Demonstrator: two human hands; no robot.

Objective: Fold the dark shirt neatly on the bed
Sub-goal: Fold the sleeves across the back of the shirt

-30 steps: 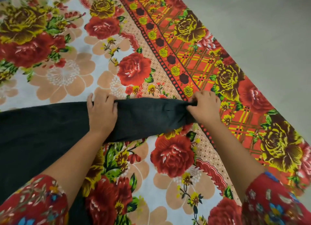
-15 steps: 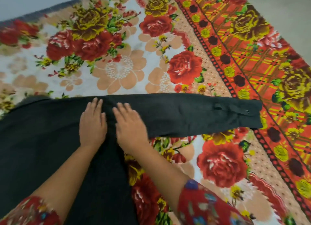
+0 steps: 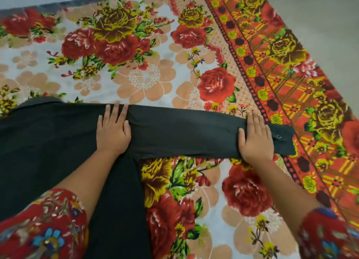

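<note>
Smoothing, by the look of it, as the step in hand: dark shirt [image 3: 58, 152] spread flat over the floral bedsheet [image 3: 145, 78] on the bed, body filling the left and lower left of the view, one sleeve [image 3: 184, 134] stretched straight out to the right as far as the sheet's orange border. Left hand [image 3: 113, 132] laid palm-down at the join of sleeve and body, fingers straight and a little spread, pressing rather than pinching. Right hand [image 3: 255, 138] laid flat likewise near the far end of the sleeve, fingers straight and close together, thumb out to the side, nothing gripped; cuff [image 3: 285, 144] poking out just beyond it, to the right. Sleeve free of big wrinkles, only a faint crease near the shoulder. No fold yet in the visible part, so probably early in the task. Next move, as a guess: lifting the sleeve at the cuff end and bringing it back across the body, with the left hand holding the shoulder line as a hinge. Calls for a change from flat press to a pinch on the right, and for care against dragging or bunching the cloth on the sheet. Thin-looking fabric, likely to crease if pulled fast. As for writing: none readable anywhere; no brand tag or label in sight on the shirt, only a small round metal snap [image 3: 279, 136] on the cuff. Collar [image 3: 38, 100] just visible as a dark hump at upper left.
</note>
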